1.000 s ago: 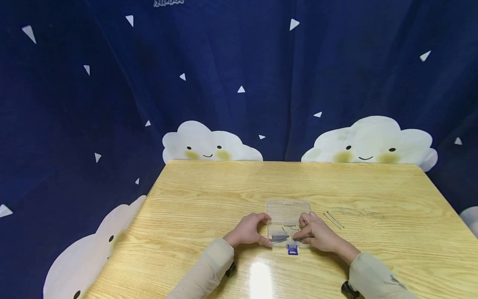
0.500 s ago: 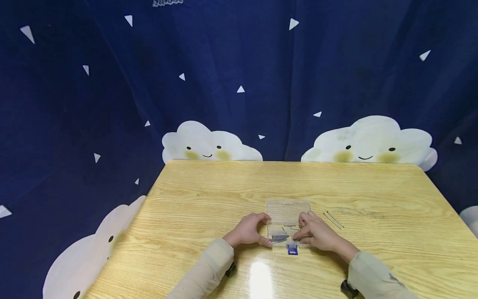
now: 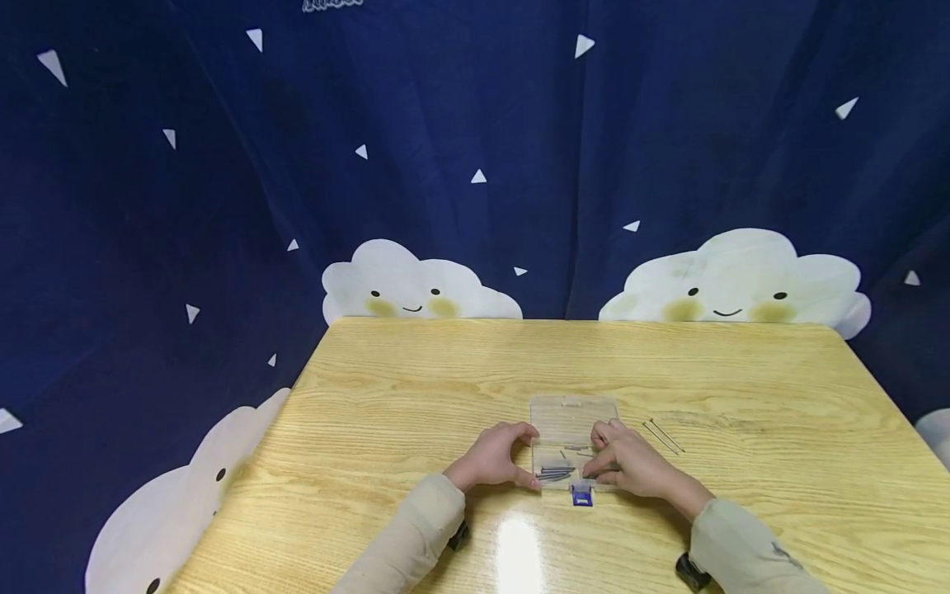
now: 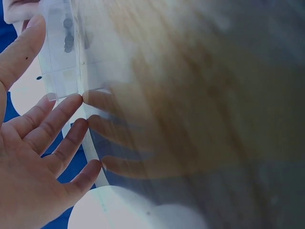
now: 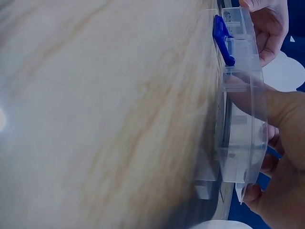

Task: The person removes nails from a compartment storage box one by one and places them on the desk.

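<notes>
A clear plastic compartment box (image 3: 573, 452) lies on the table with its lid (image 3: 571, 417) folded back and its blue latch (image 3: 582, 496) at the front. Several dark nails (image 3: 555, 473) fill its front left compartment, with a few thin nails (image 3: 573, 449) behind them. My left hand (image 3: 499, 455) spans the box's left side, thumb at the front corner and index finger at the back. In the left wrist view its fingers are spread and fairly straight. My right hand (image 3: 631, 464) reaches into the right compartment; the thumb shows through the clear wall. Whether it pinches a nail is hidden.
Two long nails (image 3: 663, 436) lie on the wooden table (image 3: 416, 379) to the right of the box. A dark blue curtain (image 3: 475, 124) with white clouds hangs behind the table.
The right hand shifts very slightly within the right compartment. The left hand, the box and the two loose nails keep their places.
</notes>
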A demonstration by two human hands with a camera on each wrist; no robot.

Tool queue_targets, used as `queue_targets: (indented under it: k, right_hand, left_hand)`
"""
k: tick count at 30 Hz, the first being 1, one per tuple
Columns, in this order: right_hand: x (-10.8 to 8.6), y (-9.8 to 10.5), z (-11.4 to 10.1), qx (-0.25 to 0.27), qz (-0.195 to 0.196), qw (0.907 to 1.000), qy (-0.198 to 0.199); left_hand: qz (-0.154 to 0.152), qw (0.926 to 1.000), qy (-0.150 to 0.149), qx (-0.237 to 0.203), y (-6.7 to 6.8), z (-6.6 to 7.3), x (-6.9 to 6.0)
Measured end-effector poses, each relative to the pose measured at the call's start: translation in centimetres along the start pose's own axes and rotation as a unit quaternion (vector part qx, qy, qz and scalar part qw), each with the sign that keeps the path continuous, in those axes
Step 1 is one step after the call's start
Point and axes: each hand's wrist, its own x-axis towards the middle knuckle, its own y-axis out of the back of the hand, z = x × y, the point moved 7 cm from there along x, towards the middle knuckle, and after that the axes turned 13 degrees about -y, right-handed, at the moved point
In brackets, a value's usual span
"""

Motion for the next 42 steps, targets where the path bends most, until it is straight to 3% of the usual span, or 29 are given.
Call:
queue_targets:
  k: [6,21,42]
  right_hand:
    - [-0.03,0.02,-0.04,-0.003,0.008,0.9998,0.015]
    - [-0.21,-0.27,0.11,-0.003,-0.011,0.9999,0.003]
    - [-0.31,-0.07,0.22,-0.001,0.000,1.0000,0.004]
  left_hand:
    - [0.001,1.0000,-0.003,0.001,0.01,0.02,-0.05]
    - [0.003,1.0000,-0.003,-0.004,0.07,0.12,-0.10]
    - [-0.002,1.0000,0.000,-0.004,0.30,0.34,-0.04]
